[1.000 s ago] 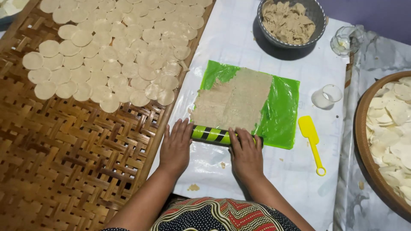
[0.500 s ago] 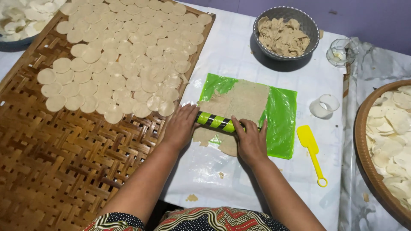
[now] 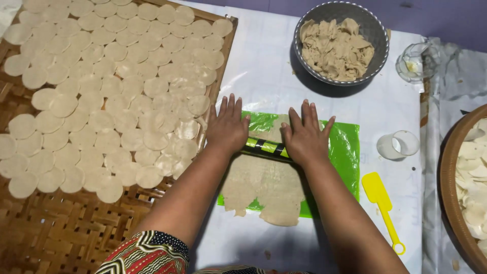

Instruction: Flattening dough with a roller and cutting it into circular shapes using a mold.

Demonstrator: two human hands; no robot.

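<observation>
Fingers of left hand (image 3: 228, 128) and right hand (image 3: 304, 137) spread flat, not curled; palms press down on a green-and-black striped rolling pin (image 3: 265, 147), nothing gripped. Pin lies crosswise between the 2 hands, on the far part of a thin beige dough sheet (image 3: 264, 185). Dough rests on a green plastic sheet (image 3: 347, 152); its near edge overhangs the plastic onto the white-covered surface (image 3: 264, 76). Risk, judged: overhanging edge may stick to the cover and tear when lifted; uneven palm pressure would thin 1 side. Right of the plastic: yellow spatula (image 3: 381, 199), clear round cutter (image 3: 398, 145). Beyond: grey bowl (image 3: 378, 38) of dough scraps, small glass (image 3: 416, 61). Left: woven bamboo tray (image 3: 50, 238) with many cut rounds (image 3: 109, 91), close enough that a sideways slip of the left hand could disturb them. Far right: wooden tray (image 3: 449, 177), partly seen.
</observation>
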